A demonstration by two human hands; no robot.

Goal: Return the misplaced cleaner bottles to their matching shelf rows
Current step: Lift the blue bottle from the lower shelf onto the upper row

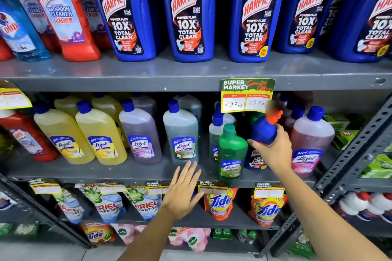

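Observation:
A small blue Harpic bottle [262, 131] with an orange-red cap stands among the Lizol bottles on the middle shelf [127, 170], right of a green Lizol bottle [232, 152]. My right hand [273, 150] is shut on the blue bottle's shoulder and body. My left hand [182, 190] hovers open, fingers spread, in front of the middle shelf's edge, below a grey-green Lizol bottle [182, 135]. On the top shelf [191, 72] stands a row of large blue Harpic bottles [186, 12]. A red Harpic bottle [27, 135] leans at the middle shelf's left end.
Red Harpic bathroom cleaner bottles [63, 12] and a blue Colin bottle [19, 32] stand top left. A price tag [247, 95] hangs over the held bottle. Ariel and Tide pouches [218, 202] fill the lower shelf. A slotted metal upright [347, 161] borders the right side.

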